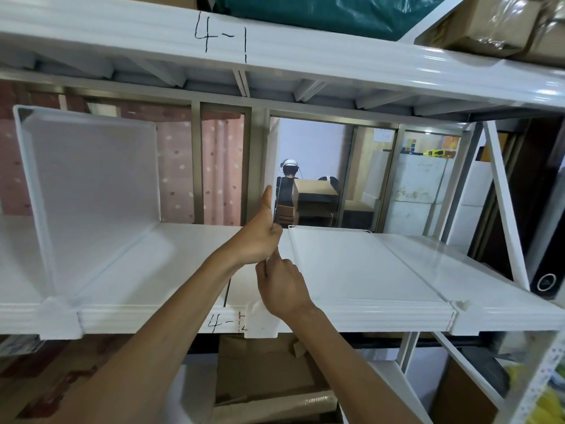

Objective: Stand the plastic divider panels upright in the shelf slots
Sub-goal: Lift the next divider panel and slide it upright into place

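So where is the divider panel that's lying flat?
In the head view the flat panel lies on the shelf, right of centre, just beside the left hand and right hand, which grip an edge-on panel.

divider panel (273,154): edge-on, lower edge hidden behind left hand (258,240) and right hand (282,289) | shelf-lip label (218,324): ending unreadable | green bag (321,13): cut off by top edge | distant person (289,182): too small

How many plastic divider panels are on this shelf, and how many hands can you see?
Plastic divider panels: 3 (upright divider panel on the left, held divider panel edge-on in the middle, flat divider panel on the right)
Hands: 2 (left hand, right hand, both on the held divider panel)
Total: 5
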